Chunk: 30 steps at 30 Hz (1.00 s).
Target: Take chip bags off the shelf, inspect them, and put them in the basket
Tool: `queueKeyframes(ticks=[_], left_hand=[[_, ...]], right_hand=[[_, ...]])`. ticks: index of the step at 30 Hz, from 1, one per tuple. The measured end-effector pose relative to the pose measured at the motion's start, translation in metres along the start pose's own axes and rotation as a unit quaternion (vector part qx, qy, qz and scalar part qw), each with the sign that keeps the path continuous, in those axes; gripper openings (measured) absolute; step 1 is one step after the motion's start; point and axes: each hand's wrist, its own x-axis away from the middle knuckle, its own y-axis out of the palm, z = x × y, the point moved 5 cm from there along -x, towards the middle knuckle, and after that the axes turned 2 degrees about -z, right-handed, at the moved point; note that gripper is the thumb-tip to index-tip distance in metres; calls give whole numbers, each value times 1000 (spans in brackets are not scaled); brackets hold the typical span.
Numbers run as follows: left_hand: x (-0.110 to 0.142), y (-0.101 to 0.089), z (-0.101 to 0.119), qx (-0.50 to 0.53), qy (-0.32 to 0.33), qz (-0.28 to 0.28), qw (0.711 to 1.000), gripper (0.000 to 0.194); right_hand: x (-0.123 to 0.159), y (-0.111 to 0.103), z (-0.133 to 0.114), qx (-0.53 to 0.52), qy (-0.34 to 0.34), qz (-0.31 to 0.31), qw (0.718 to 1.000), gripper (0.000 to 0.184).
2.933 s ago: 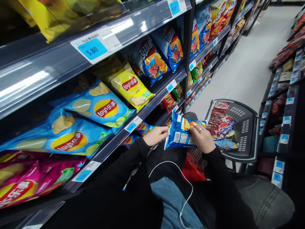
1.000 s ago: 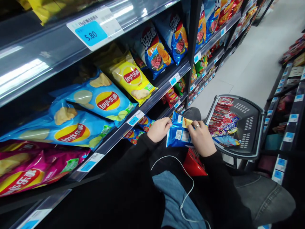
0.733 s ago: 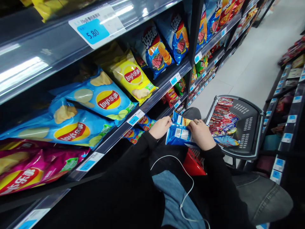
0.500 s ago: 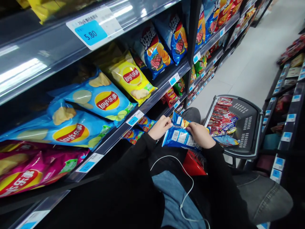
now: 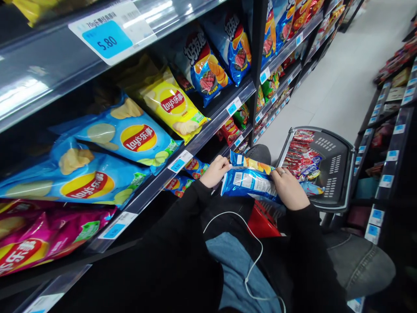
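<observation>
A blue chip bag [image 5: 249, 182] is stretched between my two hands above my lap, its printed back with a barcode turned up toward me. My left hand [image 5: 215, 172] pinches the bag's left end near the upper edge. My right hand [image 5: 289, 188], with a ring on one finger, grips the right part from above, thumb and fingers closed on the film. A fold runs lengthwise along the bag, and a strip with orange chip pictures shows above it. Just beyond my right hand stands a dark shopping basket [image 5: 341, 174] holding several red snack packs [image 5: 298, 152] and a light-blue bag [image 5: 312, 188].
Along the left runs a shelf [image 5: 211, 134] with blue Lay's bags [image 5: 140, 137], a yellow Lay's bag [image 5: 174, 104], magenta bags [image 5: 48, 234] and blue bags [image 5: 206, 65]. Something red [image 5: 262, 221] lies below my hands. A white cable [image 5: 260, 248] hangs over my front. More shelving [image 5: 386, 174] lines the right.
My right hand has slid rightward along the bag's upper edge, and more of the lengthwise fold and orange strip shows. My left hand keeps its pinch. The view has shifted slightly.
</observation>
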Motion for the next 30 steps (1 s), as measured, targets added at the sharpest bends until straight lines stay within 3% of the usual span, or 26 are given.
queueKeyframes(ticks=[5,13,18,25,30], left_hand=[[0,-3,-4,8,4,-11,1000,19],[-5,-5,-14,36,-6,-14,999,22],[-6,-4,-14,50,6,-10,999,24],[-6,-2,-18,57,11,-23,998,24],[-5,-4,-15,54,19,-30,998,25]], right_hand=[[-6,17,14,-76,6,19,997,18],[8,14,17,-49,15,-4,999,21],[17,18,20,-17,59,-13,998,23],[11,38,39,-204,68,-8,977,21],[18,27,35,-131,88,-56,986,16]])
